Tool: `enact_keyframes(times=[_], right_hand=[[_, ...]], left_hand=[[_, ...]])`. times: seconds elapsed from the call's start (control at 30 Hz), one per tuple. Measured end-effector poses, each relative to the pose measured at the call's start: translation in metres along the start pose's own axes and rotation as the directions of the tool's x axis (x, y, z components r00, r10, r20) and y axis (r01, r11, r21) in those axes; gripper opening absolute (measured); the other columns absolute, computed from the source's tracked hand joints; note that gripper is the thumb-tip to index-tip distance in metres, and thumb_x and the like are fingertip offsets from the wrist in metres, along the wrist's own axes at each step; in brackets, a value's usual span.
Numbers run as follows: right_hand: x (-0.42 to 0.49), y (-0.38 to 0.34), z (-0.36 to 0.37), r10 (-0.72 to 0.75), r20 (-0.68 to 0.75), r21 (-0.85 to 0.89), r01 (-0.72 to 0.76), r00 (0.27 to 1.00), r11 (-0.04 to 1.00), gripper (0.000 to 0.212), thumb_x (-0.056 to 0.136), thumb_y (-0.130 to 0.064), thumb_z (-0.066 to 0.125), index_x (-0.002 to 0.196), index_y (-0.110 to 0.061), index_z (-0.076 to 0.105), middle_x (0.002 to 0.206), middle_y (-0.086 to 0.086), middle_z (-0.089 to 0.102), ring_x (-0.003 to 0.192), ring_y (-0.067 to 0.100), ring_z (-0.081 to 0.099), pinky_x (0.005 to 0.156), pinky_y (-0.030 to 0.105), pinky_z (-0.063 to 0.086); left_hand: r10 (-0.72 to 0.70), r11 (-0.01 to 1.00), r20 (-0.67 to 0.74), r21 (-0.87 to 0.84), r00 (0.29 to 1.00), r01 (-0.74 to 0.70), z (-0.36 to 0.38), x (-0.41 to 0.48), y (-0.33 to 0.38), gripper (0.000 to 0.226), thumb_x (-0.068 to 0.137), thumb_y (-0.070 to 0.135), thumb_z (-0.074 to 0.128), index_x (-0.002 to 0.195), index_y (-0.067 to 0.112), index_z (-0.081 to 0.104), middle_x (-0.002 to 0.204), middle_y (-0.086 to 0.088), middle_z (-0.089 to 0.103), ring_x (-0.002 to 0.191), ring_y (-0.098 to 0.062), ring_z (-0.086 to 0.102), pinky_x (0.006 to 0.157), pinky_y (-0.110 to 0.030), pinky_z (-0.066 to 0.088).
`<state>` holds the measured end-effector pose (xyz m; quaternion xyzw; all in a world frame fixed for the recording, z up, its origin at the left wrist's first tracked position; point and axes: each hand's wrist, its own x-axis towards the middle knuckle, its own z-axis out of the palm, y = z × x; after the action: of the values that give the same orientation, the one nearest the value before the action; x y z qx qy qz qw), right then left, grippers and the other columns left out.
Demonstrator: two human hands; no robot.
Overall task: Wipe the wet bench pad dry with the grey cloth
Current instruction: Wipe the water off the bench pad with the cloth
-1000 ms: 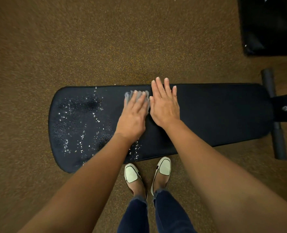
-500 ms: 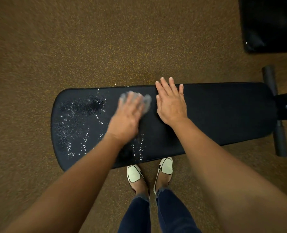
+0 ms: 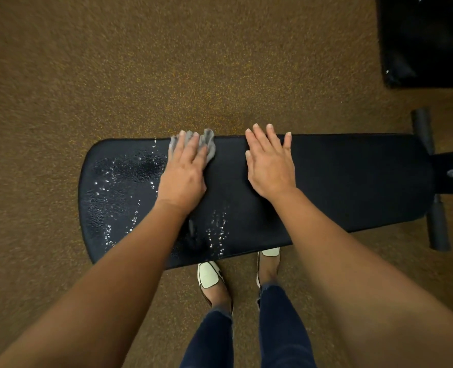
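Note:
A long black bench pad [image 3: 353, 181] lies across the brown floor in front of me. Water droplets [image 3: 119, 187] cover its left end, and a smaller patch glistens near the front edge. My left hand [image 3: 185, 173] lies flat on the grey cloth [image 3: 209, 144], pressing it onto the pad's far edge, just right of the wet area. Only the cloth's upper part shows past my fingers. My right hand [image 3: 270, 163] rests flat and empty on the dry middle of the pad, fingers spread.
My two feet in white shoes [image 3: 209, 277] stand against the pad's front edge. The bench frame with black foam rollers [image 3: 432, 187] sticks out at the right. A black padded object [image 3: 427, 41] sits at the top right on the speckled brown floor [image 3: 140, 62].
My left hand has slid the cloth leftward and toward the pad's far edge, away from my right hand, which has stayed planted on the pad.

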<state>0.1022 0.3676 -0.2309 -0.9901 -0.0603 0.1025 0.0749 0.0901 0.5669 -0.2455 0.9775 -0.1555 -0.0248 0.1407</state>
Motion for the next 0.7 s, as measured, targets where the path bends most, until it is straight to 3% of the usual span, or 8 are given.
enact_keyframes(times=[0.1,0.2,0.27,0.37,0.47,0.53,0.63,0.7], right_hand=[[0.002,0.002,0.0,0.013,0.002,0.018,-0.013,1.0,1.0,0.05,0.101,-0.03,0.032,0.148,-0.013,0.027,0.156,0.007,0.022,0.145,0.026,0.012,0.116,0.051,0.0],[0.001,0.008,0.001,0.001,0.012,0.044,-0.002,1.0,0.999,0.051,0.1,-0.029,0.03,0.148,-0.012,0.027,0.157,0.009,0.02,0.146,0.025,0.011,0.117,0.048,0.0],[0.001,0.012,0.0,-0.029,-0.007,0.063,0.03,1.0,0.998,0.054,0.098,-0.033,0.023,0.146,-0.011,0.033,0.154,0.01,0.027,0.144,0.027,0.017,0.117,0.048,0.005],[0.001,0.016,0.001,-0.049,-0.011,0.062,0.049,0.999,0.997,0.057,0.096,-0.036,0.019,0.144,-0.01,0.037,0.15,0.011,0.034,0.142,0.029,0.023,0.117,0.048,0.01],[0.0,0.013,0.002,-0.045,-0.028,0.048,0.047,0.999,0.998,0.054,0.097,-0.034,0.023,0.142,-0.009,0.039,0.147,0.012,0.039,0.14,0.03,0.028,0.116,0.049,0.014],[0.001,0.011,0.003,-0.032,-0.039,0.053,0.034,0.999,0.998,0.053,0.097,-0.033,0.024,0.141,-0.009,0.041,0.146,0.012,0.04,0.139,0.03,0.03,0.115,0.05,0.015],[0.001,0.014,0.004,-0.039,-0.035,0.065,0.041,0.999,0.997,0.054,0.096,-0.033,0.023,0.141,-0.009,0.04,0.148,0.011,0.039,0.14,0.029,0.028,0.116,0.049,0.014],[0.001,0.016,0.005,-0.052,-0.035,0.066,0.054,0.998,0.996,0.054,0.096,-0.032,0.023,0.142,-0.009,0.039,0.149,0.01,0.037,0.141,0.028,0.026,0.116,0.048,0.012]], left_hand=[[-0.156,0.987,-0.036,-0.039,0.987,0.155,0.004,0.007,0.042,0.057,0.08,0.01,0.029,0.13,-0.009,0.049,0.139,-0.03,0.043,0.133,-0.053,0.029,0.112,-0.063,0.012],[0.068,0.995,0.036,-0.079,0.997,-0.065,0.016,0.003,0.083,0.054,0.084,0.008,0.032,0.133,-0.006,0.048,0.14,-0.028,0.043,0.134,-0.05,0.03,0.112,-0.061,0.013],[0.122,0.992,0.068,-0.035,0.99,-0.119,0.01,0.01,0.064,0.058,0.08,0.008,0.03,0.135,-0.005,0.047,0.14,-0.027,0.044,0.133,-0.049,0.033,0.113,-0.058,0.014],[-0.086,0.996,0.036,0.039,0.996,0.085,-0.004,0.018,0.017,0.066,0.076,0.005,0.029,0.14,-0.004,0.039,0.143,-0.028,0.038,0.136,-0.049,0.026,0.116,-0.056,0.007],[-0.336,0.942,0.01,0.021,0.942,0.336,-0.009,0.027,0.007,0.06,0.078,0.0,0.037,0.137,-0.008,0.041,0.142,-0.032,0.036,0.138,-0.049,0.02,0.116,-0.055,0.004],[-0.255,0.966,0.02,0.041,0.967,0.254,-0.004,0.032,0.038,0.056,0.081,0.008,0.033,0.134,-0.008,0.046,0.138,-0.032,0.042,0.134,-0.051,0.028,0.114,-0.061,0.01],[0.027,1.0,0.069,-0.001,0.997,-0.027,0.005,0.033,0.076,0.047,0.087,0.009,0.035,0.125,-0.011,0.052,0.13,-0.031,0.051,0.126,-0.051,0.042,0.106,-0.066,0.027],[0.076,0.997,0.094,0.015,0.993,-0.078,-0.001,0.034,0.061,0.05,0.084,0.005,0.035,0.131,-0.004,0.051,0.133,-0.025,0.051,0.127,-0.046,0.042,0.109,-0.061,0.025]])
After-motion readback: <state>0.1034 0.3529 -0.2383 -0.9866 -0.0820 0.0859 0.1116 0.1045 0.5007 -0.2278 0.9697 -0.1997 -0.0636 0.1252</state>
